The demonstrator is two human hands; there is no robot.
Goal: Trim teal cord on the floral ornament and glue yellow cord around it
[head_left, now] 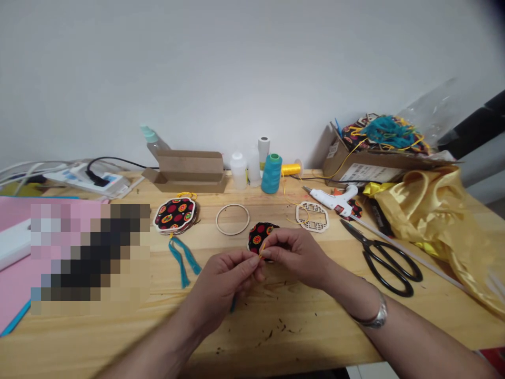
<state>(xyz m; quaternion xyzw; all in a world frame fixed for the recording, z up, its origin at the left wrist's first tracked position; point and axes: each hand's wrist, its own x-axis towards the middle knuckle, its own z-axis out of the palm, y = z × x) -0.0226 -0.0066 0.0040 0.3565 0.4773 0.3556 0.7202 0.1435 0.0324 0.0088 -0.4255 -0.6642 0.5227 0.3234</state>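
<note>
Over the middle of the table my left hand (229, 273) and my right hand (295, 255) meet, each closed in a pinch on a thin yellow cord (263, 247). A bit of teal thread (233, 303) shows beneath my left hand; the rest is hidden. Just behind the fingertips lies a dark patterned fabric piece (260, 231), partly covered by my right hand. Farther left is a stack of framed patterned pieces (175, 215) with a teal tassel (183, 260). A thin wooden ring (216, 223) and a lattice wooden frame (326, 218) lie beyond my hands.
Black scissors (366, 243) and a white glue gun (331, 200) lie right, beside gold satin cloth (418, 210). Along the wall stand an open cardboard box (189, 181), a teal thread cone (271, 176), a yellow spool (291, 169) and a filled carton (355, 168). Pink sheets (16, 310) lie left.
</note>
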